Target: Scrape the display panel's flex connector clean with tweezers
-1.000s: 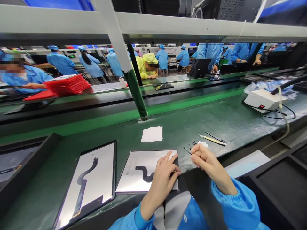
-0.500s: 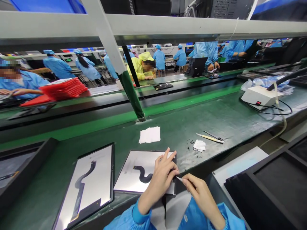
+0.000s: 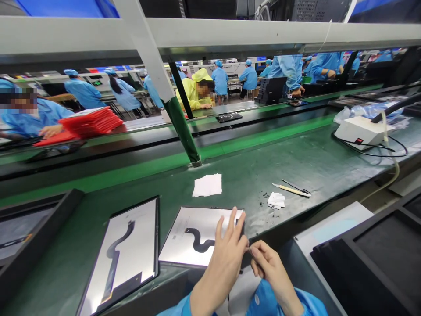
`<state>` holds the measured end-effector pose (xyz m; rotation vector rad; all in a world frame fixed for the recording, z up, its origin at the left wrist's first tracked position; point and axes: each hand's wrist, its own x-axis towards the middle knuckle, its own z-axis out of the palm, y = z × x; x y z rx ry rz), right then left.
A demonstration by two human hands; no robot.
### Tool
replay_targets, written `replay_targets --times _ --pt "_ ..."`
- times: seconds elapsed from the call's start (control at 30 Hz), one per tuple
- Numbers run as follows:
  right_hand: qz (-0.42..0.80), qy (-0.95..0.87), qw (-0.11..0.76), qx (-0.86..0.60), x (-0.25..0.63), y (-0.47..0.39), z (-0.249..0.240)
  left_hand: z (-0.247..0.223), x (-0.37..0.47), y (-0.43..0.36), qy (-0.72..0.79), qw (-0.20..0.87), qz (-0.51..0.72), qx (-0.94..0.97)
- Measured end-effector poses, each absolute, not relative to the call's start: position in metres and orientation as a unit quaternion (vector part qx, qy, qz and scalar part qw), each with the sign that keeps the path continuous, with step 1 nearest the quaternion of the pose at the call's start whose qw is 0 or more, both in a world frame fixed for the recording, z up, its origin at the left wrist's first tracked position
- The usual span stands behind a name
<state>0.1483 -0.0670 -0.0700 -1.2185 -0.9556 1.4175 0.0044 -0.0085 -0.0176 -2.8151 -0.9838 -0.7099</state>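
Note:
My left hand (image 3: pixel 226 250) lies over the right end of a silvery display panel (image 3: pixel 179 239), its fingers stretched and spread across the surface. A dark curved flex cable (image 3: pixel 198 243) runs over the back of that panel and passes under this hand. At the panel's right edge, my right hand (image 3: pixel 271 267) is closed in a pinch on a thin, white-tipped tool (image 3: pixel 249 249), mostly hidden by the fingers. The fingertips of both hands nearly meet there. A second display panel (image 3: pixel 131 250) with its own dark flex cable (image 3: pixel 114 256) lies to the left.
White paper sheets (image 3: pixel 207 185) lie behind the panel. To the right are a yellowish craft knife (image 3: pixel 291 189), folded white scraps (image 3: pixel 276 200) and dark crumbs. Black trays stand left (image 3: pixel 42 237) and right (image 3: pixel 388 259). A green post (image 3: pixel 182 129) rises from the bench; co-workers sit beyond.
My left hand has shifted slightly right and down, its fingers more spread. My right hand has drawn in towards it, and less of the white tip shows. The view has tilted a little.

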Motion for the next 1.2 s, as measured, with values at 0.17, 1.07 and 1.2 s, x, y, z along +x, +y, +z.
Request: replay_targets --times 0.17,1.07,1.2 --pt "0.556 -0.412 0.505 -0.516 0.156 -0.07 -0.066 -0.005 0.015 0.011 -0.276 0.008 -0.183 -0.944" --pt "0.643 -0.365 0.455 -0.496 0.177 -0.057 -0.041 -0.036 -0.03 0.006 -0.305 -0.057 -0.272 -0.911" --pt "0.633 -0.372 0.453 -0.506 0.183 -0.053 -0.035 -0.038 -0.029 0.005 -0.312 -0.056 -0.266 -0.91"
